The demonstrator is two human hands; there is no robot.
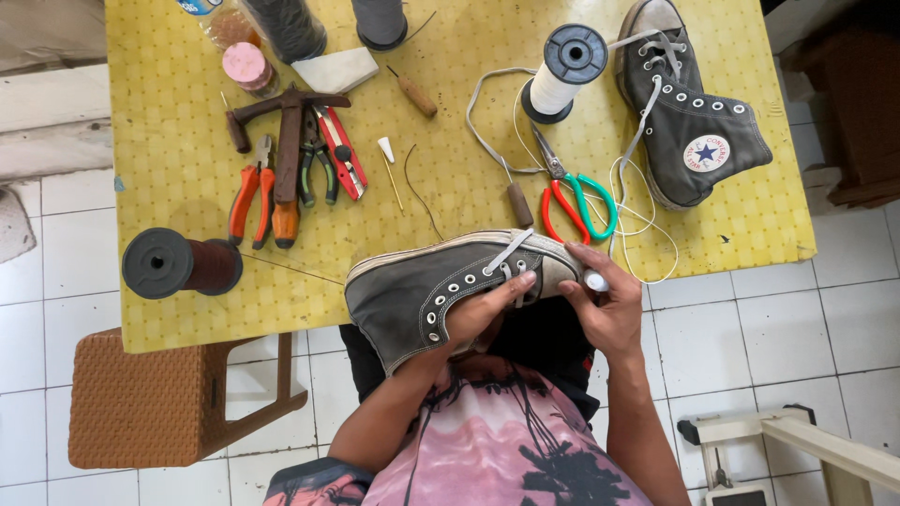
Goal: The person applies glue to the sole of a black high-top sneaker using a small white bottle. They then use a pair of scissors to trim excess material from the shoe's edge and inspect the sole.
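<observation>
Our left hand [483, 314] was tucked inside the dark grey high-top sneaker [441, 290], gripping it from within, at the near edge of the yellow table [187, 187]. Our right hand [605, 309] clamped the toe end, thumb on the rubber cap. The matching sneaker [694, 122], scissors [577, 201] and a white thread spool [562, 75] lay beyond.

My left hand [487, 314] is inside the dark grey canvas high-top sneaker [441, 290] on my lap at the yellow patterned table's [169, 187] near edge; my right hand [609, 309] grips its toe. Behind it lie the red-and-green-handled scissors [577, 201]; the matching grey sneaker [689, 112] lies far right, orange-handled pliers [255, 197] left.
</observation>
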